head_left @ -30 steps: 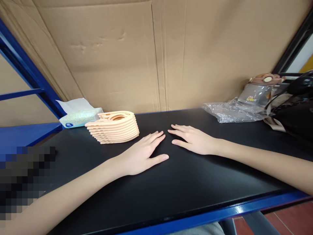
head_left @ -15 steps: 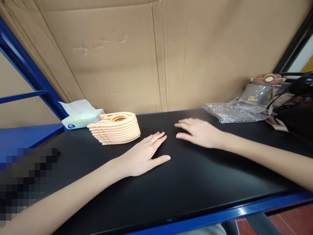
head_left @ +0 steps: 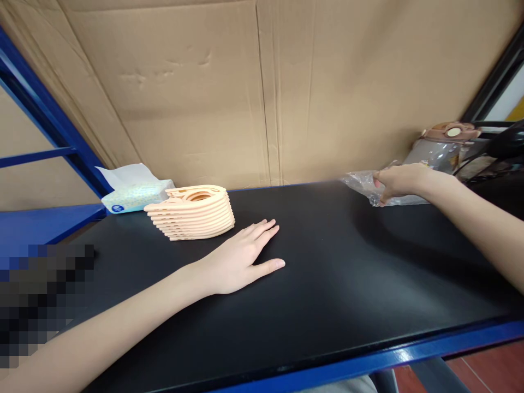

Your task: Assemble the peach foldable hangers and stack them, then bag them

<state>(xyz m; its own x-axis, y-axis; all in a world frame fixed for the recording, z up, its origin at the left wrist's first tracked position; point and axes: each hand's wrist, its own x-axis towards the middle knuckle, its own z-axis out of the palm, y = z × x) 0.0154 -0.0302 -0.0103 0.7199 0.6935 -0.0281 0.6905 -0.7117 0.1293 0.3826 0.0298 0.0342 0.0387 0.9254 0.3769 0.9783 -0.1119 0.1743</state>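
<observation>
My left hand (head_left: pixel 241 259) lies flat on the black table (head_left: pixel 311 305), fingers spread and nothing in it. Just behind and to the left of it stands a stack of peach-coloured plastic hangers (head_left: pixel 194 215). At the back right, my right hand (head_left: pixel 397 181) is over a crumpled clear plastic bag (head_left: pixel 362 183), with thumb and fingers apart. Whether its fingertips touch the bag cannot be made out.
A tissue pack (head_left: pixel 137 195) with a sheet sticking out stands at the back left. A clear bottle with a brown lid (head_left: pixel 450 131) and dark items are at the back right. Cardboard (head_left: pixel 184 93) lines the back edge.
My right hand has moved right and back, from the middle of the table to the plastic bag. My left hand and the hanger stack have stayed in place.
</observation>
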